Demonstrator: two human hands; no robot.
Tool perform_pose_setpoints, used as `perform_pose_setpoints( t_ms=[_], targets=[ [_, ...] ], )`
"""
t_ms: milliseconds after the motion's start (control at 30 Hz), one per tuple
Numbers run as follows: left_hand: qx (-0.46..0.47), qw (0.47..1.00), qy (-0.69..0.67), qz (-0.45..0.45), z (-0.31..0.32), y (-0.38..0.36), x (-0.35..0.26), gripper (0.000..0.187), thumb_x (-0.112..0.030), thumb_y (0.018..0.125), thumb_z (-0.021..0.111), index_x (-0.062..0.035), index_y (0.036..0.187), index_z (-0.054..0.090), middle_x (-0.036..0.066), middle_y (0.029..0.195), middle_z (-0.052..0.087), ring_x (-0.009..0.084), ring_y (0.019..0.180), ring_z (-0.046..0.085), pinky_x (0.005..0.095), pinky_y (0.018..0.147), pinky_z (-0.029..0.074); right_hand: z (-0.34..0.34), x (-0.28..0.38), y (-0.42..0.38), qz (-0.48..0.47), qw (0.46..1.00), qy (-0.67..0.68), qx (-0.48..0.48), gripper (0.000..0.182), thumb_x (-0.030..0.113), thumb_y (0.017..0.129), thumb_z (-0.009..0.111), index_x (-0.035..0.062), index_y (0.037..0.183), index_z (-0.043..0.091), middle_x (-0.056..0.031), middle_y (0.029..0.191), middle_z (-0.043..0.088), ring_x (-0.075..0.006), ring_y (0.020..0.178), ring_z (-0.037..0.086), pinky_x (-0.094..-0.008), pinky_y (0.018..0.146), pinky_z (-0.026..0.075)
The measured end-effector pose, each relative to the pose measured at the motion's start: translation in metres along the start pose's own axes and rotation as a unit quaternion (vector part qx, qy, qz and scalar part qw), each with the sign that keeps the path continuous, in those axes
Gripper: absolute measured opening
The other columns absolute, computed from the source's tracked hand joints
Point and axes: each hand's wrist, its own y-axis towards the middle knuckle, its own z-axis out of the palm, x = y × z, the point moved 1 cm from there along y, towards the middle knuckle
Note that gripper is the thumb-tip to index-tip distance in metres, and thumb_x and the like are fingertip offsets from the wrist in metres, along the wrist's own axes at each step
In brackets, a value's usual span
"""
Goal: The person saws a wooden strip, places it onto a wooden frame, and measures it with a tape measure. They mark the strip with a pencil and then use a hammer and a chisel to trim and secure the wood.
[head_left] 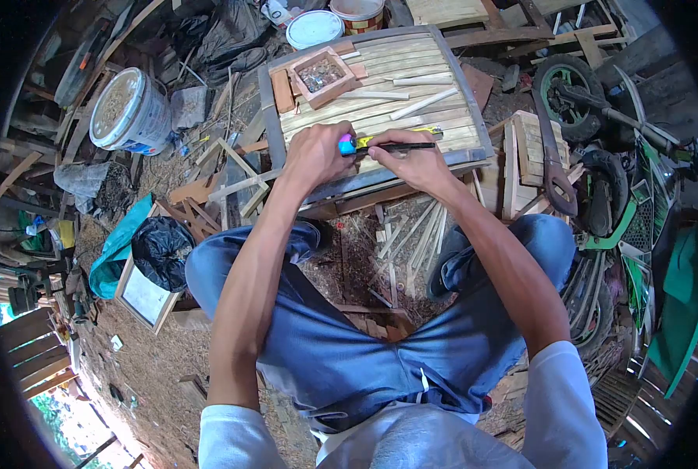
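My left hand [316,156] is closed around a tape measure [347,144] with a blue and purple case, above the near edge of the slatted wooden table [302,123]. The yellow blade [431,133] runs out to the right. My right hand [415,166] is closed on a thin black pen [411,146], lying along the blade, with the thumb near the case. Farther back on the slats sits a small wooden box [341,100] of small mixed pieces. Thin wooden strips [423,103] lie to its right.
A white bucket [134,117] stands at the left. At the right a handsaw [552,156] leans by a wooden crate [530,152], near a motorcycle wheel [565,90]. Loose sticks [411,242] lie on the ground between my feet. A black bag [161,250] is at my left knee.
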Motion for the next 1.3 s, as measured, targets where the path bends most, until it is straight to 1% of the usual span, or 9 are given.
perform_pose_setpoints(
  t_ms=[300,400,500,533,633,733,1100,1200,1300],
  targets=[
    [0.031,0.999,0.022,-0.025,-0.005,0.0,-0.003,0.034,-0.02,0.069,0.08,-0.0116,0.1,0.069,0.014,0.091,0.071,0.0367,0.085,0.067,0.0439,0.073,0.053,-0.005,-0.002,-0.002,-0.002,1.0,-0.028,0.007,0.019,0.022,0.085,0.069,0.0068,0.096,0.072,-0.0105,0.089,0.072,-0.0206,0.08,0.069,-0.0331,0.075,0.054],
    [0.005,1.0,0.008,0.007,-0.004,-0.001,-0.003,0.031,-0.02,0.069,0.078,-0.0109,0.097,0.067,0.017,0.08,0.07,0.0374,0.077,0.067,0.046,0.07,0.053,-0.008,0.0,-0.004,0.011,1.0,0.005,0.007,0.02,0.022,0.087,0.068,0.0052,0.097,0.071,-0.0117,0.088,0.072,-0.0178,0.078,0.068,-0.0329,0.074,0.054],
    [0.044,0.998,0.023,-0.031,-0.005,0.0,-0.006,0.034,-0.018,0.07,0.079,-0.0125,0.102,0.069,0.013,0.092,0.072,0.0354,0.086,0.068,0.0438,0.074,0.053,-0.009,0.002,-0.005,0.01,0.999,0.048,-0.009,0.021,0.022,0.09,0.066,0.0035,0.098,0.071,-0.0132,0.087,0.071,-0.0176,0.076,0.067,-0.0322,0.074,0.053],
    [0.041,0.999,0.023,-0.024,-0.004,0.001,-0.004,0.033,-0.019,0.07,0.079,-0.0127,0.101,0.069,0.012,0.091,0.072,0.0349,0.086,0.068,0.0437,0.074,0.054,-0.01,0.002,0.0,-0.066,0.989,0.101,-0.08,0.022,0.022,0.091,0.064,0.0023,0.096,0.071,-0.0148,0.086,0.071,-0.0179,0.077,0.066,-0.0332,0.074,0.052],
    [0.029,0.999,0.029,-0.009,-0.004,0.001,-0.004,0.032,-0.02,0.071,0.078,-0.0126,0.1,0.069,0.012,0.091,0.072,0.0348,0.085,0.068,0.0437,0.074,0.054,-0.052,0.001,0.013,0.017,0.97,0.126,-0.207,0.021,0.022,0.09,0.065,0.0033,0.096,0.072,-0.0161,0.087,0.071,-0.0227,0.081,0.069,-0.0351,0.073,0.052],
    [0.032,0.999,0.029,-0.006,-0.002,0.001,-0.003,0.031,-0.02,0.071,0.079,-0.0122,0.1,0.069,0.013,0.09,0.072,0.035,0.084,0.068,0.0439,0.075,0.054,-0.08,-0.032,0.013,0.099,0.963,-0.129,-0.213,0.02,0.021,0.086,0.069,0.0035,0.094,0.072,-0.017,0.084,0.07,-0.0276,0.081,0.069,-0.0367,0.073,0.052],
    [0.025,0.999,0.027,-0.02,-0.011,-0.007,0.004,0.031,-0.025,0.072,0.079,-0.0122,0.098,0.069,0.014,0.09,0.072,0.0352,0.084,0.068,0.0428,0.075,0.053,-0.057,-0.058,-0.001,0.129,0.971,-0.085,-0.183,0.014,0.012,0.077,0.078,0.002,0.086,0.072,-0.015,0.08,0.071,-0.029,0.077,0.069,-0.0372,0.073,0.052],
    [0.009,1.0,0.013,-0.015,-0.013,-0.013,0.009,0.029,-0.026,0.073,0.078,-0.0119,0.096,0.069,0.015,0.086,0.071,0.0353,0.083,0.068,0.0439,0.074,0.053,-0.055,-0.061,0.001,0.079,0.971,-0.112,-0.197,0.017,0.014,0.08,0.078,-0.0001,0.087,0.072,-0.0076,0.067,0.066,-0.0132,0.053,0.06,-0.0297,0.053,0.048],
    [0.017,0.999,0.013,-0.028,-0.014,-0.012,0.014,0.029,-0.024,0.071,0.078,-0.0126,0.096,0.069,0.014,0.088,0.071,0.0352,0.085,0.068,0.0435,0.076,0.053,-0.057,-0.054,0.001,0.131,0.966,-0.129,-0.181,0.016,0.013,0.077,0.078,0.0024,0.088,0.072,-0.0164,0.083,0.071,-0.0313,0.082,0.07,-0.0392,0.075,0.052]
  ],
)
